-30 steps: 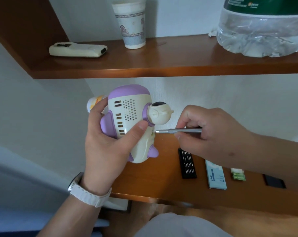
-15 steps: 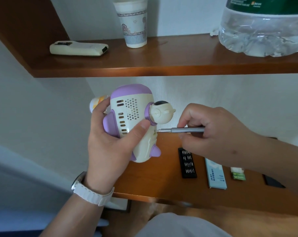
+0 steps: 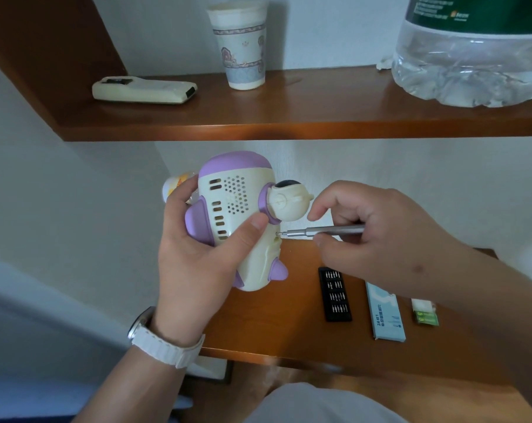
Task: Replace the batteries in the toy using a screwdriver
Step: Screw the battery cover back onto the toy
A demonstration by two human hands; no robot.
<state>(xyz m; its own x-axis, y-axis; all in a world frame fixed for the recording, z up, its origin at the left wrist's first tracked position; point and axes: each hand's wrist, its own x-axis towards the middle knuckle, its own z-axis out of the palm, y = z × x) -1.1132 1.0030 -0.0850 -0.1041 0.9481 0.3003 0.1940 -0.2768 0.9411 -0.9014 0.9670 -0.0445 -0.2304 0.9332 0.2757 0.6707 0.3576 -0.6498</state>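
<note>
White wall is backing a brown wooden desk [image 3: 289,331], with a matching shelf [image 3: 289,117] running above it. Toy [image 3: 237,209] is being held in the air above the desk's left end, between desk and shelf: a cream plastic rocket-shaped body with a purple dome on top, purple fins at the side and base, a row of slots and a round speaker grille facing the camera, and a small cream figure [image 3: 289,203] with a dark visor projecting from its right side. Left hand [image 3: 197,264] is gripping the toy, fingers wrapping behind it and thumb pressing across the front below the grille; a white watch [image 3: 164,340] is sitting on that wrist. Right hand [image 3: 380,227] is pinching a slim silver screwdriver [image 3: 325,231] between thumb and curled fingers, shaft lying horizontal, tip sitting at a small hole in the toy's right edge just under the figure. Compared with half a second ago, the right index finger is now lifting off the shaft and pointing toward the figure; toy and tip are staying in place. A black bit tray [image 3: 335,294], a pale blue box [image 3: 385,312] and a green battery pack [image 3: 426,314] are lying side by side on the desk under the right forearm.
</note>
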